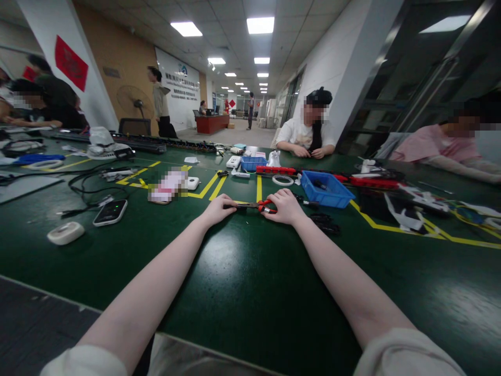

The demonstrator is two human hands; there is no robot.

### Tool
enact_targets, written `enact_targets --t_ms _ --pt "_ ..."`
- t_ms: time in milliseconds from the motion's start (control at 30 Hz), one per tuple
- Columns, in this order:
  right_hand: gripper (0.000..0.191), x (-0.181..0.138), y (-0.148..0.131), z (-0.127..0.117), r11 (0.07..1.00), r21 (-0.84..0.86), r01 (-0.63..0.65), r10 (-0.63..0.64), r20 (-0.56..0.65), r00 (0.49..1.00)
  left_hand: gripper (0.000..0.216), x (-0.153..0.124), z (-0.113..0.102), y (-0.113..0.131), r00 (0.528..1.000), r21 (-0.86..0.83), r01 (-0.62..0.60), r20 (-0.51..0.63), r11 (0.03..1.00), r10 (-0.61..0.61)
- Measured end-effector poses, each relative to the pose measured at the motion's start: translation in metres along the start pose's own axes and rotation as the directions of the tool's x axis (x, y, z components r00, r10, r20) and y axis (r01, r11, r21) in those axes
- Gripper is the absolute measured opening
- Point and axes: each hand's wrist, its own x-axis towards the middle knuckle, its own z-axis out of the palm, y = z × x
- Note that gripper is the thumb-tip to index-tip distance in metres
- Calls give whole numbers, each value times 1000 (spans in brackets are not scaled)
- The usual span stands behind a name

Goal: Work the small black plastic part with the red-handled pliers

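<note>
Both my arms reach out over the dark green table [242, 282]. My left hand [219, 208] is closed on the dark end of a thin tool or cable piece [247, 206] that lies between the hands. My right hand [285, 207] is closed around red-handled pliers [266, 206], whose jaws meet that dark piece. Both hands rest on the table top. What exactly the dark piece is I cannot make out.
A blue bin [325, 189] stands just right of my right hand, a smaller blue tray [252, 163] behind. A phone [110, 212], a white puck [66, 233] and cables [94, 185] lie left. People sit across and at both sides. Yellow tape lines [395, 226] mark the table.
</note>
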Motion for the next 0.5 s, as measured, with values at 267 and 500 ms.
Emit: enact_targets --t_ms 267,500 --pt "38 -1 0 0 1000 22 -17 17 -3 1000 15 1 0 4 999 20 -37 0 999 37" --pt "40 -1 -1 -1 1000 14 -13 13 -2 1000 21 -1 -2 9 999 24 -31 10 999 31"
